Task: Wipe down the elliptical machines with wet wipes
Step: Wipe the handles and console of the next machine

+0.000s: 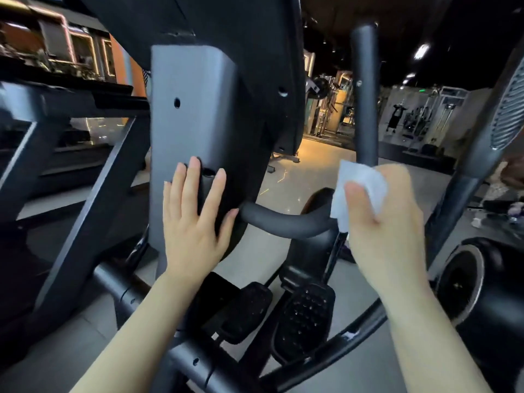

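The elliptical's grey centre column point(187, 114) rises in front of me under the black console. My left hand point(195, 222) lies flat against the lower column with fingers straight and spread. My right hand point(388, 222) holds a white wet wipe point(357, 182), wrapped around the right end of the short black curved handlebar point(283, 222) where it meets the upright black arm bar point(365, 89). Two black foot pedals point(303, 321) sit below between my forearms.
A second machine's dark frame point(71, 171) stands close on the left. A black flywheel housing point(465, 285) and a slanted bar point(482, 154) crowd the right. Beyond lies a lit gym floor point(314, 163) with weight equipment and a distant person.
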Action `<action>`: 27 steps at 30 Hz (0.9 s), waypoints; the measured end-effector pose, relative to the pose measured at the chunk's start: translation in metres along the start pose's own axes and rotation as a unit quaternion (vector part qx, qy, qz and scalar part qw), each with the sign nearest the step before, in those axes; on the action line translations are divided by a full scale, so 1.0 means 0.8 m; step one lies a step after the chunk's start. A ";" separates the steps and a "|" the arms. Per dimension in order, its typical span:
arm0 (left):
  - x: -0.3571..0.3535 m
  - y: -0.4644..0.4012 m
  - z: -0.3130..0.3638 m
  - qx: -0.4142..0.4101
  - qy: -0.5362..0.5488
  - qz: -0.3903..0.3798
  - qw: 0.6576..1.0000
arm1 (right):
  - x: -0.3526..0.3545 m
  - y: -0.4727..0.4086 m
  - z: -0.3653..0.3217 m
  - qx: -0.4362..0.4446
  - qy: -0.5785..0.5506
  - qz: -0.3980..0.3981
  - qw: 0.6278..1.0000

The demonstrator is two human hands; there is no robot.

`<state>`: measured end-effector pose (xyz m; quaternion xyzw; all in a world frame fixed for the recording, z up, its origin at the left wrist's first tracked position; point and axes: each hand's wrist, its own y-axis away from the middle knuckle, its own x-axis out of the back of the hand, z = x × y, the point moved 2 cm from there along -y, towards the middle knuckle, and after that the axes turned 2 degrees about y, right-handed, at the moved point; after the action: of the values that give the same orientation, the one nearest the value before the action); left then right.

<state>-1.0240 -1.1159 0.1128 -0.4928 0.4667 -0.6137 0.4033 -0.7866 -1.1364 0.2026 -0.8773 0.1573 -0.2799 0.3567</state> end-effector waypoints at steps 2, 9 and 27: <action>0.001 -0.001 -0.001 -0.001 0.012 0.005 1.000 | -0.044 0.002 -0.031 0.184 0.112 0.010 0.976; -0.001 0.000 -0.001 0.005 0.020 0.017 1.000 | -0.138 0.016 0.006 0.369 0.233 -0.152 0.887; 0.001 0.001 0.002 0.005 0.004 0.022 1.000 | 0.001 -0.036 0.114 0.466 0.232 -0.259 0.813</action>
<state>-1.0227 -1.1170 0.1124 -0.4782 0.4757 -0.6092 0.4171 -0.7283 -1.0676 0.1697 -0.5233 -0.1475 -0.5969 0.5900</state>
